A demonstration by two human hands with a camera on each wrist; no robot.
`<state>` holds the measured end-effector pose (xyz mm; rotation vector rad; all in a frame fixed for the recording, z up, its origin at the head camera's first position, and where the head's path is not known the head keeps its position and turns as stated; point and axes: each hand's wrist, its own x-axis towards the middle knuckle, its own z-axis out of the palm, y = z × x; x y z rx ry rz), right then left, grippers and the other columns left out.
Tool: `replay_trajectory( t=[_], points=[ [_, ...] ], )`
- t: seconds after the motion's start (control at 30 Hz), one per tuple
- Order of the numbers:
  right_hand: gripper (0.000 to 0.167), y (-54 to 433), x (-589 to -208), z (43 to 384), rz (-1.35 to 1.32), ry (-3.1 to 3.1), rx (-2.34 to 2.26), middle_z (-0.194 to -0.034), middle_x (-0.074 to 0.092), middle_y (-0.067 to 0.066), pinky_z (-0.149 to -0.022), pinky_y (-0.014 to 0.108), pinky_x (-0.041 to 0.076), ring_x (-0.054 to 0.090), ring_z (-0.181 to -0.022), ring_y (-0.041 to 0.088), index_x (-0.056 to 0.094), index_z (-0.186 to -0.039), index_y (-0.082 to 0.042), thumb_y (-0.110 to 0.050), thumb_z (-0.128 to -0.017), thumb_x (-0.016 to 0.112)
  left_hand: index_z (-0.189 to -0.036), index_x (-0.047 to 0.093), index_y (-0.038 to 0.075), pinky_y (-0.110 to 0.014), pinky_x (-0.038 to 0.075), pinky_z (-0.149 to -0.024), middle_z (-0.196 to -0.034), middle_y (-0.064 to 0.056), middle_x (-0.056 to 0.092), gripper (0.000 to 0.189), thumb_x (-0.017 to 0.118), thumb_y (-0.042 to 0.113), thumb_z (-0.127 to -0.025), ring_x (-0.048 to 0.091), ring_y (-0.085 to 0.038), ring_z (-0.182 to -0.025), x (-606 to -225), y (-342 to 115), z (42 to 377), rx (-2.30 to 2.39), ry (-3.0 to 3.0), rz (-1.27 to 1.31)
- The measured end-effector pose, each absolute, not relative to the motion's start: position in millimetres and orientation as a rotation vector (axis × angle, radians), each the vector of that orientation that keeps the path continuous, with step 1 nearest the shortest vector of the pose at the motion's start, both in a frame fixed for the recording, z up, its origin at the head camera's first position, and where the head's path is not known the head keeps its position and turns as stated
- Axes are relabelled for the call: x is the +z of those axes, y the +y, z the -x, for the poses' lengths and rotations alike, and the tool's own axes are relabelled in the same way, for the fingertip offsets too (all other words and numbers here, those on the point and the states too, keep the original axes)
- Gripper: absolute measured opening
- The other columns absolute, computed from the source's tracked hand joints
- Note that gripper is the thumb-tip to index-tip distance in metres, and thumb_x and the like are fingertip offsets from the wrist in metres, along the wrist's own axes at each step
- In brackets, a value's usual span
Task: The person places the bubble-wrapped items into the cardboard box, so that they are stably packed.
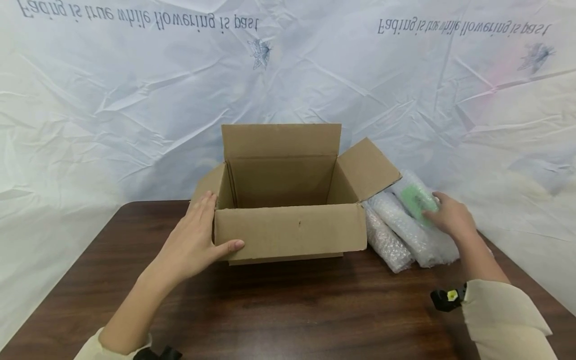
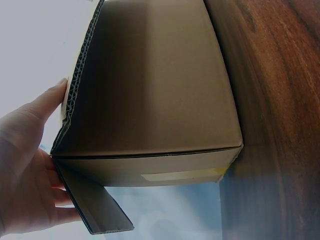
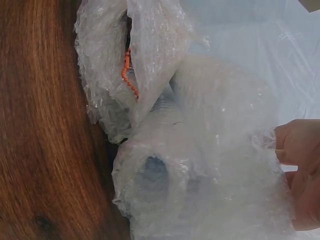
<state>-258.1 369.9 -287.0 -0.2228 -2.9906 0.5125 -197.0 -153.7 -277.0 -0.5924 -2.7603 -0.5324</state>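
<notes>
An open cardboard box [image 1: 290,232] sits on the table with its flaps spread. My left hand [image 1: 191,242] rests on its left front corner, thumb across the front flap and straight fingers along the left flap [image 2: 95,200]. At the box's right lies a pile of bubble-wrapped bundles [image 1: 389,237]. My right hand [image 1: 452,215] grips the top one, a bubble-wrapped package [image 1: 416,200] with a green patch showing through, thumb on the near side. In the right wrist view, my fingertips [image 3: 285,145] press into its wrap. What is inside the wrap is hidden.
The dark wooden table [image 1: 292,315] spreads in front of the box. A wrinkled white sheet with printed lettering [image 1: 139,17] hangs behind it. The box's right flap [image 1: 369,167] leans out over the pile. An orange coiled cord [image 3: 128,75] shows between two bundles.
</notes>
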Motion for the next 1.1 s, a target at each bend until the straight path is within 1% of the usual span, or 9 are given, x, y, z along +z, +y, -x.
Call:
replay_trajectory(
  t=[0.13,0.3,0.47,0.7,0.87,1.0,1.1],
  points=[
    [0.073,368,-282,255,0.204,-2.931,0.498,-0.125,0.035,0.041,-0.079,0.066,0.037,0.038,-0.103,0.06,0.022,-0.139,0.011,-0.026,-0.088,0.058,-0.144,0.008,-0.008,-0.053,0.016,-0.107,-0.149,-0.026,0.012,0.113,0.054,0.069,-0.077,0.011,-0.038,-0.137,-277,-155,197,-0.536,-2.757,0.599],
    [0.073,365,-274,250,0.191,-2.846,0.509,-0.124,0.037,0.042,-0.078,0.066,0.037,0.04,-0.1,0.059,0.022,-0.141,0.008,-0.025,-0.088,0.058,-0.144,0.009,-0.008,-0.053,0.017,-0.107,-0.149,-0.025,0.012,0.113,0.053,0.07,-0.076,0.011,-0.037,-0.137,-276,-155,198,-0.533,-2.749,0.602],
    [0.072,362,-267,247,0.16,-2.752,0.526,-0.124,0.036,0.042,-0.081,0.068,0.033,0.039,-0.102,0.059,0.022,-0.141,0.007,-0.024,-0.088,0.059,-0.144,0.009,-0.009,-0.053,0.017,-0.107,-0.149,-0.026,0.013,0.113,0.054,0.069,-0.076,0.011,-0.037,-0.137,-276,-156,199,-0.525,-2.747,0.606],
    [0.068,349,-255,241,0.162,-2.618,0.572,-0.135,0.032,0.035,-0.092,0.066,0.026,0.032,-0.115,0.057,0.025,-0.143,0.003,-0.02,-0.088,0.059,-0.144,0.009,-0.008,-0.051,0.016,-0.108,-0.149,-0.026,0.013,0.112,0.056,0.068,-0.076,0.011,-0.037,-0.137,-277,-155,200,-0.531,-2.75,0.61],
    [0.067,338,-244,234,0.15,-2.544,0.603,-0.137,0.031,0.033,-0.098,0.063,0.023,0.03,-0.12,0.054,0.025,-0.144,0.0,-0.017,-0.089,0.059,-0.144,0.01,-0.009,-0.052,0.016,-0.108,-0.148,-0.027,0.014,0.112,0.056,0.068,-0.077,0.012,-0.038,-0.137,-277,-155,199,-0.524,-2.743,0.612],
    [0.065,330,-236,227,0.139,-2.478,0.599,-0.136,0.035,0.033,-0.099,0.061,0.024,0.033,-0.12,0.053,0.028,-0.143,0.0,-0.015,-0.089,0.06,-0.144,0.011,-0.009,-0.052,0.017,-0.108,-0.148,-0.027,0.015,0.112,0.057,0.067,-0.076,0.013,-0.038,-0.136,-277,-155,199,-0.521,-2.735,0.61],
    [0.063,323,-231,223,0.135,-2.391,0.607,-0.134,0.039,0.031,-0.1,0.059,0.026,0.036,-0.118,0.051,0.033,-0.141,-0.001,-0.012,-0.087,0.063,-0.144,0.011,-0.009,-0.052,0.017,-0.108,-0.148,-0.026,0.014,0.112,0.056,0.068,-0.076,0.013,-0.038,-0.137,-278,-155,199,-0.521,-2.736,0.607]
  ],
)
